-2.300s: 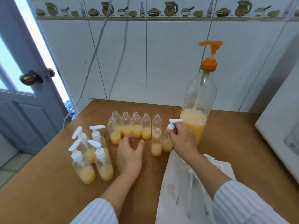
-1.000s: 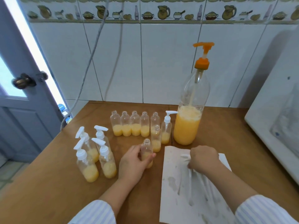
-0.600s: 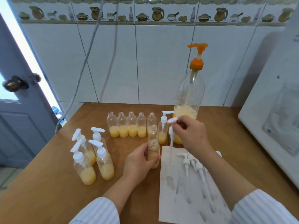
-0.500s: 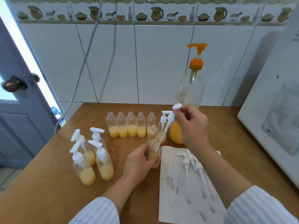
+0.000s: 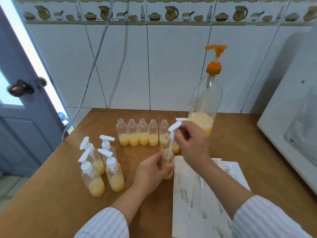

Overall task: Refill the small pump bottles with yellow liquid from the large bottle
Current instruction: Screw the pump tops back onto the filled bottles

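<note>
Steadying the small bottle (image 5: 167, 166) on the table (image 5: 51, 194) beside the white paper (image 5: 193, 194), our left hand (image 5: 151, 172) gripped its body while our right hand (image 5: 193, 143) pinched a white pump (image 5: 173, 130), tube entering the neck. Light, slick plastic, we judged; best held mid-body. Our fingers hid the collar and the tube's tip.

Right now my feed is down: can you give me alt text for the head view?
The right hand lowers a white plastic pump top into a small clear bottle of yellow liquid gripped by the left hand on the brown wooden table. Four capped bottles stand left, open ones behind, beside the large orange-pumped bottle.
</note>
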